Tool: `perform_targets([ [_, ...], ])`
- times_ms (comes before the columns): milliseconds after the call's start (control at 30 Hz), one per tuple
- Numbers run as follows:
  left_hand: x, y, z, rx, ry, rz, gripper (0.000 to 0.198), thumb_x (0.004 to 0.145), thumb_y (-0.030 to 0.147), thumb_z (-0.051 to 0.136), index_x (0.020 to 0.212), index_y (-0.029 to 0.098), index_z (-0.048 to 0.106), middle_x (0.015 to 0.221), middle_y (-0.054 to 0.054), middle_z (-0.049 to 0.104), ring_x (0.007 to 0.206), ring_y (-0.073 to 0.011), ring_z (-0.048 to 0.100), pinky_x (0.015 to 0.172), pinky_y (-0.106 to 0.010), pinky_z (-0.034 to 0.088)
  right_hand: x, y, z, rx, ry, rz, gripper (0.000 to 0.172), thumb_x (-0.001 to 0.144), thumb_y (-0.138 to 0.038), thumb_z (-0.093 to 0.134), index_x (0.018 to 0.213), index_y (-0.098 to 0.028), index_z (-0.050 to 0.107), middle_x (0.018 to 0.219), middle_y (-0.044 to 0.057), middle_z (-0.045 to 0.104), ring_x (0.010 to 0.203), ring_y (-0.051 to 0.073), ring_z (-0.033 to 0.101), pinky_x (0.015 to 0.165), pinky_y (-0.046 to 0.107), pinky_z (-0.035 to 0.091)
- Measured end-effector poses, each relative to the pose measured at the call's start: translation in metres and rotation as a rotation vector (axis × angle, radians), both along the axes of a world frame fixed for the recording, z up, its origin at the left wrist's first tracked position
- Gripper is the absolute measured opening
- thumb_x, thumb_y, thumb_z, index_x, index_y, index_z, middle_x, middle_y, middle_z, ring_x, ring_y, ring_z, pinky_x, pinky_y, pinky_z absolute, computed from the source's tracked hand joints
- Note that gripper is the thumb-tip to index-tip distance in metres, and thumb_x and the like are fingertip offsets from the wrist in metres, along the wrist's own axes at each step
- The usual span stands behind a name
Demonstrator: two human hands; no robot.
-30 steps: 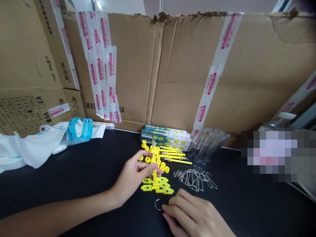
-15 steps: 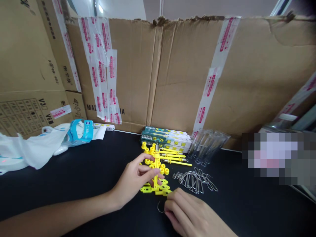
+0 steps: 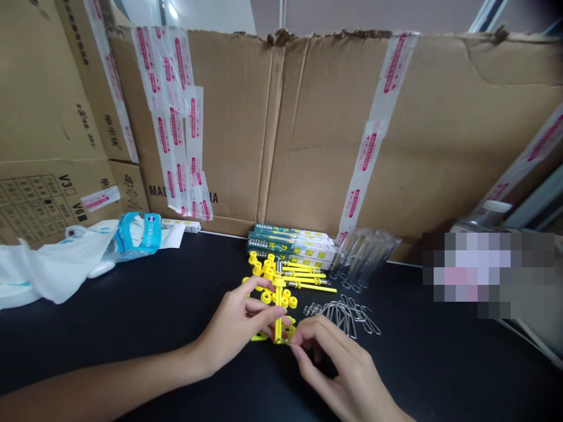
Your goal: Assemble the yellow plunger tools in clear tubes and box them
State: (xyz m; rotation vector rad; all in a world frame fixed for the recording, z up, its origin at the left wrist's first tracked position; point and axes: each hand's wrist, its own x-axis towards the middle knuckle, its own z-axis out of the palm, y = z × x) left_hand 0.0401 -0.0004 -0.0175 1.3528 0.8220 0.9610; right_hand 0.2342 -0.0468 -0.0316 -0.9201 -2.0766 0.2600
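My left hand [image 3: 240, 328] is closed around a yellow plastic rod [image 3: 278, 310], held upright, with a collar and a metal spring [image 3: 278, 268] at its top. The thumb and fingers of my right hand [image 3: 338, 357] pinch a thin metal wire hook [image 3: 284, 341] at the rod's lower end. Whether the wire passes through the rod's end hole I cannot tell. Behind my left hand lie yellow ring caps [image 3: 266, 297] and flat yellow plates [image 3: 259, 337], partly hidden by the fingers. Several bent wire hooks [image 3: 347, 313] lie in a pile beyond my right hand.
More yellow rods with springs [image 3: 312, 287] lie in front of stacked printed boxes [image 3: 290, 249]. Clear plastic tubes [image 3: 365, 255] stand to their right. A blue-and-white tissue pack [image 3: 138, 234] sits at left. A cardboard wall [image 3: 233, 129] closes off the back of the black table [image 3: 176, 293].
My right hand has moved up and left, bringing the wire hook from below to the lower end of the rod. My left hand still holds the rod upright. The view has shifted slightly.
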Motion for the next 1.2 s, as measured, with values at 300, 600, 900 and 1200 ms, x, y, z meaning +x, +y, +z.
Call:
perform_targets([
  [300,0.003,0.001,-0.001,-0.127,-0.087,-0.045,0.050,0.080,0.043,0.076,0.109,0.017,0.045,0.066,-0.005,0.075,0.055,-0.0213,0.073,0.049,-0.028,0.060,0.001,-0.001,-0.005,-0.030,0.008,-0.017,0.011,0.096,-0.014,0.049,0.098,-0.023,0.056,0.085,0.001,0.070,0.067,0.011,0.068,0.063,0.019,0.055],
  [600,0.003,0.001,0.001,-0.125,-0.085,-0.067,0.050,0.080,0.042,0.076,0.109,0.016,0.045,0.063,-0.002,0.073,0.054,-0.0206,0.073,0.044,-0.024,0.059,-0.001,0.001,-0.005,0.074,-0.033,-0.029,0.013,0.097,-0.012,0.047,0.096,-0.022,0.055,0.081,0.001,0.069,0.067,0.012,0.068,0.063,0.021,0.056],
  [900,0.002,0.003,0.002,-0.162,-0.116,-0.072,0.051,0.077,0.041,0.080,0.106,0.017,0.047,0.060,0.000,0.071,0.050,-0.0199,0.072,0.041,-0.023,0.059,0.000,-0.004,0.006,0.118,-0.158,-0.005,0.014,0.101,-0.016,0.043,0.103,-0.020,0.057,0.079,0.004,0.067,0.067,0.016,0.067,0.060,0.025,0.057],
  [1200,0.000,0.004,0.000,-0.174,-0.145,-0.106,0.053,0.079,0.043,0.078,0.112,0.016,0.046,0.066,-0.004,0.074,0.055,-0.0234,0.074,0.043,-0.025,0.059,0.000,-0.002,0.009,0.067,-0.142,-0.002,0.022,0.105,-0.027,0.036,0.100,-0.022,0.056,0.080,0.002,0.068,0.067,0.014,0.067,0.062,0.023,0.057],
])
